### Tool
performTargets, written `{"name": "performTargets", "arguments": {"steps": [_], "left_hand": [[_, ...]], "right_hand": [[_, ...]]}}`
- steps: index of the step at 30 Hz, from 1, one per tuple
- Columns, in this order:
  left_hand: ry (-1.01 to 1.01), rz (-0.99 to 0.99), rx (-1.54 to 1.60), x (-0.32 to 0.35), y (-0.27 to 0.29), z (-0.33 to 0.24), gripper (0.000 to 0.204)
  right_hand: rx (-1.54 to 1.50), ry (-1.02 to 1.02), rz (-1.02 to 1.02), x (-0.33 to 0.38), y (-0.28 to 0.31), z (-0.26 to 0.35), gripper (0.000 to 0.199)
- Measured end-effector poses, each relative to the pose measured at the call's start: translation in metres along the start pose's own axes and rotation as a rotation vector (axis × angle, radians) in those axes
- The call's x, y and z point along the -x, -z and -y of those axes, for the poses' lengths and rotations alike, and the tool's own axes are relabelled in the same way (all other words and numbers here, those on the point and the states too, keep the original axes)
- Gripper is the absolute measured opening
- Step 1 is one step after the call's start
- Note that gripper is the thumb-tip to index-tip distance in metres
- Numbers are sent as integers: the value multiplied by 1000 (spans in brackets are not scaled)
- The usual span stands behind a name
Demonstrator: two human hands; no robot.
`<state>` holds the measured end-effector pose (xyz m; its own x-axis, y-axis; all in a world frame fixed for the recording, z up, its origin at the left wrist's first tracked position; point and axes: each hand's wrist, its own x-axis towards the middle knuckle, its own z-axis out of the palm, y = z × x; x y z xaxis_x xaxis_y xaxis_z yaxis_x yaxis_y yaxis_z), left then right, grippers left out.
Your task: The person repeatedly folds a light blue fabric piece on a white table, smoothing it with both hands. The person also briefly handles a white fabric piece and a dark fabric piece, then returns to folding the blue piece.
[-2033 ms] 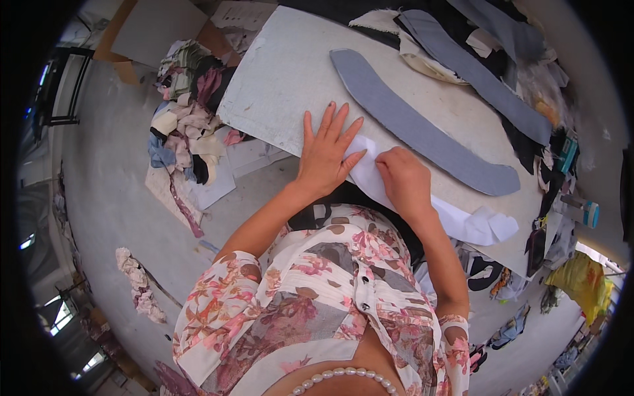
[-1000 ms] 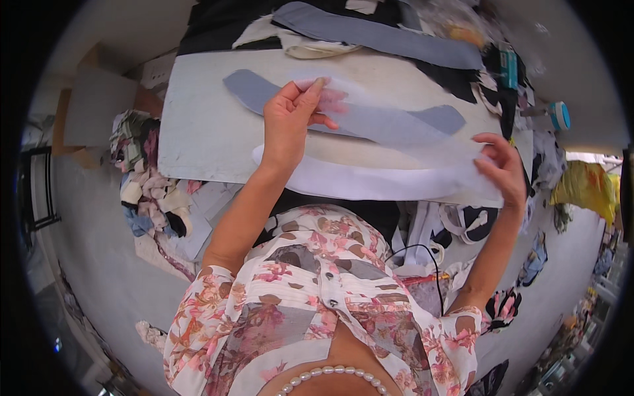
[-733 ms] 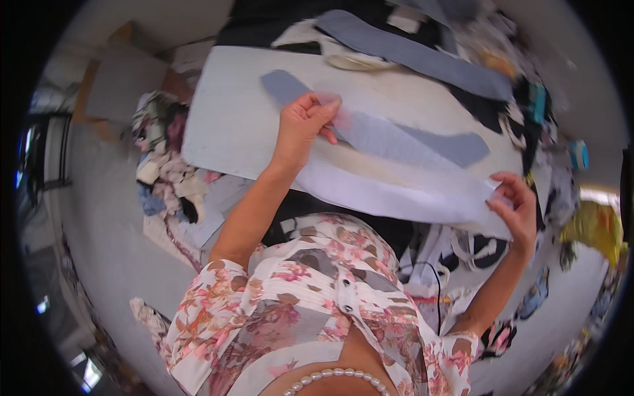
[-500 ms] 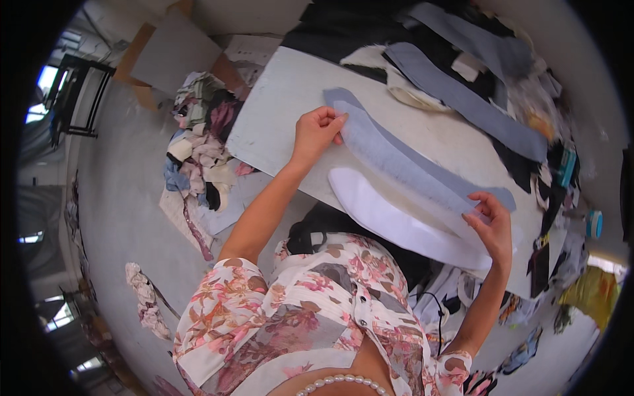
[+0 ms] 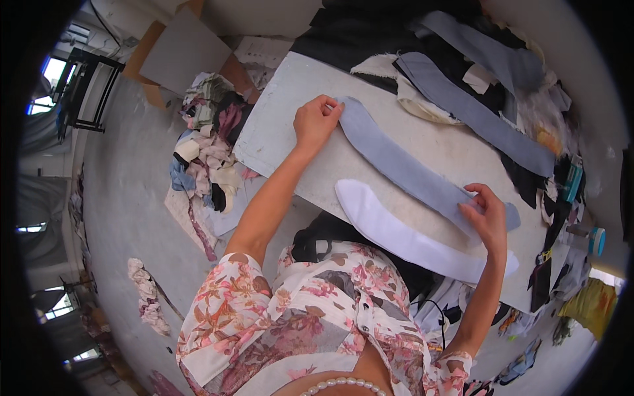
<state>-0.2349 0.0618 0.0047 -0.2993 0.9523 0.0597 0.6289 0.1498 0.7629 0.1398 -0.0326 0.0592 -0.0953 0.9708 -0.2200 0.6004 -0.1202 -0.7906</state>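
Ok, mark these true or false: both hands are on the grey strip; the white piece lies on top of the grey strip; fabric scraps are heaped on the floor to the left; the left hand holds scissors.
1. Both hands are on the grey strip. True: left hand at one end, right hand near the other.
2. The white piece lies on top of the grey strip. False: it lies beside it, nearer the person, on the board.
3. Fabric scraps are heaped on the floor to the left. True.
4. The left hand holds scissors. False: it grips only the strip's end.
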Motion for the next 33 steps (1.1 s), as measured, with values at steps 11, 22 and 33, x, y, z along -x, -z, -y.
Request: {"name": "performTargets", "arguments": {"steps": [11,22,33], "left_hand": [[-555,214,-541,15,-38,-20,53],[-693,300,-645,35,-48,-51,60],[-893,418,-547,71,-82,-89,62]], "right_hand": [[62,32,-26,1,4,-2,36],[195,44,-59,0,2,-11,41],[244,84,-161,-1,7,-25,46]]}}
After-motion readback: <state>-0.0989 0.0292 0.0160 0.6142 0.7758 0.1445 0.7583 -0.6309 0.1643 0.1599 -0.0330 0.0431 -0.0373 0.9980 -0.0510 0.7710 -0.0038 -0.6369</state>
